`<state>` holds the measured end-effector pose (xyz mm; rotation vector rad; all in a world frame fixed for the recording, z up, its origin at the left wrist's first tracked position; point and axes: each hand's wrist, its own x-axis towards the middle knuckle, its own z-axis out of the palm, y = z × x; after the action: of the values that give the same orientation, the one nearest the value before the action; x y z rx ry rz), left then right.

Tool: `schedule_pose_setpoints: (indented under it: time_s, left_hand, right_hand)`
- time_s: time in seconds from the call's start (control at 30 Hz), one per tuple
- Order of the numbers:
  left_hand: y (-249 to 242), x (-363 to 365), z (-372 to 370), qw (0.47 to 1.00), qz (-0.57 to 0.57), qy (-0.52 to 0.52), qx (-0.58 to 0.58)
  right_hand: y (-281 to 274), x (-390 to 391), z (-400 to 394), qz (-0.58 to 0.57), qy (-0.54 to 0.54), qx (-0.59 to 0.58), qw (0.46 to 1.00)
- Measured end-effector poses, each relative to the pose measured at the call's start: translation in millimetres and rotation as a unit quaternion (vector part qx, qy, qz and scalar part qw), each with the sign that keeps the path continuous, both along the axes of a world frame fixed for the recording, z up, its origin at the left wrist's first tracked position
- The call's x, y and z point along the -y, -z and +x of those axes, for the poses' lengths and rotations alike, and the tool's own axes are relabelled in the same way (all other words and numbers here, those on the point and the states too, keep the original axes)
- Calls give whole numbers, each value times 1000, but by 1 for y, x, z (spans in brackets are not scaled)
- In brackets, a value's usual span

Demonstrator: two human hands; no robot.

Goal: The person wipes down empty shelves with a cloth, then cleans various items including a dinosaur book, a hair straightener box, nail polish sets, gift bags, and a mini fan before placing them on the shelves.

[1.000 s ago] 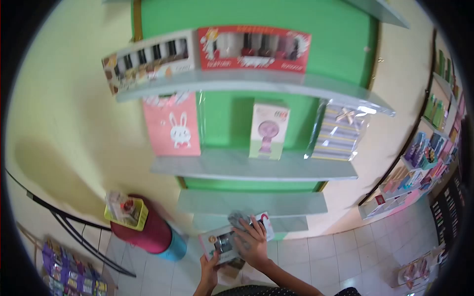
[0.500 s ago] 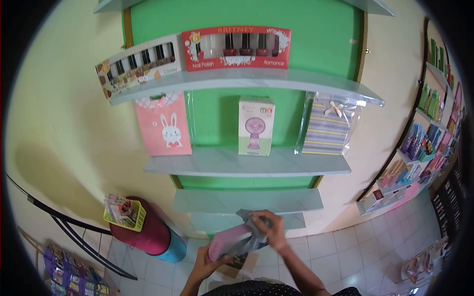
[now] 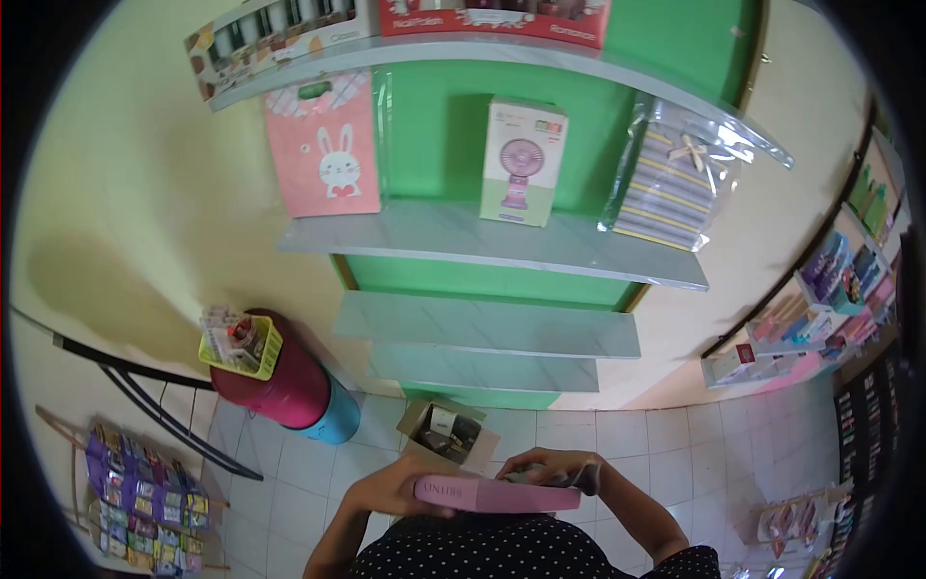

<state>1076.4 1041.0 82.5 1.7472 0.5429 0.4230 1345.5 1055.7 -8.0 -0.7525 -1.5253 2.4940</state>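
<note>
A flat pink box [image 3: 521,497] with "BRITNEY" on its side is held low in front of my body. My left hand [image 3: 394,485] is closed round its left end. My right hand [image 3: 558,463] is curled over a grey cloth [image 3: 585,478], which lies against the box's top and right end. The fingertips of my right hand are partly hidden by the cloth. Beyond the box, an open cardboard box [image 3: 415,421] with dark items inside stands on the floor.
Wall shelves hold a pink rabbit bag [image 3: 333,154], a mini fan box [image 3: 522,164], a striped bag [image 3: 670,183] and nail polish sets [image 3: 492,21]. Lower shelves [image 3: 482,323] stand ahead. At left, a yellow basket [image 3: 241,352] sits on a red drum [image 3: 289,391]; stocked display racks flank both sides.
My view has tilted down. The pink box has been lowered toward my body and turned from slanted to nearly level. My right hand and the cloth have moved down and right along it.
</note>
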Motion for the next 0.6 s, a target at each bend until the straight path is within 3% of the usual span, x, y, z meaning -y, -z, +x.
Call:
schedule_pose_setpoints:
  time_s: [0.03,0.1,0.13,0.17,0.2,0.23,0.3,0.37,0.43,0.47,0.5,0.57,0.6]
  left_hand:
    - [2,-5,-3,1000,-18,2,13]
    - [14,-18,-6,999,-9,-12,31]
    - [22,-21,-3,991,-66,-93,75]
    - [30,-25,-1,971,-119,-170,118]
    - [41,-31,1,970,-118,-176,117]
    - [53,-37,2,964,-84,-217,128]
    - [60,-34,15,954,-49,-261,137]
    - [64,-20,41,864,-122,-448,196]
    - [81,-9,63,854,-190,-414,253]
    - [95,-8,71,883,-63,-418,206]
    - [91,-8,74,877,-76,-416,227]
    - [75,-12,71,870,-92,-417,246]
    - [65,-16,64,856,-173,-409,266]
  right_hand:
    - [4,2,1,-2,-13,0,1000]
    - [-7,12,-4,2,85,-142,986]
    - [-19,19,-10,-3,76,-142,987]
    - [-34,26,-19,-146,115,-200,962]
    - [-44,30,-25,-284,153,-252,912]
    - [-47,31,-27,-285,148,-252,913]
    - [-49,32,-31,-211,225,-215,927]
    - [-38,20,-36,-166,263,-168,935]
    - [-33,15,-47,-119,301,-119,939]
    - [-32,17,-59,93,362,-36,927]
    - [-32,19,-70,301,401,48,864]
    - [-32,29,-87,262,409,25,874]
    - [-30,33,-94,341,426,37,837]
